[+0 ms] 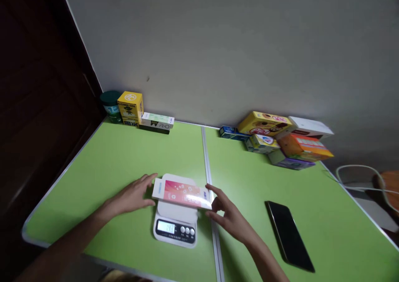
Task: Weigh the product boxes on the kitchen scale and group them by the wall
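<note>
A flat pink and white box (182, 193) lies across the platform of a white kitchen scale (176, 223), whose display is lit. My left hand (134, 196) rests at the box's left end, fingers stretched out and touching it. My right hand (226, 212) is at the box's right end, fingers spread and loosely curved, thumb and fingertips at its corner. Neither hand is closed around the box.
The scale stands on a green folding table (118, 165) with a centre seam. A black phone (288, 234) lies to the right. Several boxes (280, 138) are piled at the back right; a yellow box (130, 107), a green jar (111, 105) and a flat box (156, 122) at the back left.
</note>
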The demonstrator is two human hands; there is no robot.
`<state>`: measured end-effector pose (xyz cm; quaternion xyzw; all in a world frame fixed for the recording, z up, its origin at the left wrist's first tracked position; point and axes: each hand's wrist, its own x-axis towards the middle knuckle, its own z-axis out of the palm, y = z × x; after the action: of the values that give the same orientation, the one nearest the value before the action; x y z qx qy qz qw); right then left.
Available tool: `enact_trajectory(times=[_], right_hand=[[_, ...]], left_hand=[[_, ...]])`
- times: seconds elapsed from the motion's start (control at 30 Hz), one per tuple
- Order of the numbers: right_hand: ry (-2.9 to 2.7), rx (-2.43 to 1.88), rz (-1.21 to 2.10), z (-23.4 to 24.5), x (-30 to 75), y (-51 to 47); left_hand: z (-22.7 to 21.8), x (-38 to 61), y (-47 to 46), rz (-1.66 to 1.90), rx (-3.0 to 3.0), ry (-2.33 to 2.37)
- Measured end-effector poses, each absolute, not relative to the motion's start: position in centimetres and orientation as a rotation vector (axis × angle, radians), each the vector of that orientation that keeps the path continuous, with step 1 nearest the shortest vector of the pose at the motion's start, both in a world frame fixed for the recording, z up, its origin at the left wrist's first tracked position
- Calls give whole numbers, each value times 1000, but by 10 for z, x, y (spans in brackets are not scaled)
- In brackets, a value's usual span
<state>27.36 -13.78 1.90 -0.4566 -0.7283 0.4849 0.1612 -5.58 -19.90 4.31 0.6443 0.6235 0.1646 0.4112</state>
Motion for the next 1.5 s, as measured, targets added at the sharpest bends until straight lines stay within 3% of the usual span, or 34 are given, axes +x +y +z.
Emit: enact_trajectory(times=[0.2, 0.4, 0.73, 1.13, 1.5], right_hand=[[-2170, -1254, 1293, 19, 266, -109], [-2089, -1190, 994, 34, 216, 7], [-2164, -1117, 1021, 29, 88, 169], [-2182, -1224, 1132, -1, 63, 187], [-2123, -1175, 1207, -14, 63, 186]], left_hand=[[48, -49, -167, 552, 1582, 1510], [50, -56, -94, 1069, 1868, 1884], [15, -79, 33, 757, 2205, 2121], [-20, -101, 70, 689, 2151, 2152], [-24, -103, 71, 677, 2167, 2163]])
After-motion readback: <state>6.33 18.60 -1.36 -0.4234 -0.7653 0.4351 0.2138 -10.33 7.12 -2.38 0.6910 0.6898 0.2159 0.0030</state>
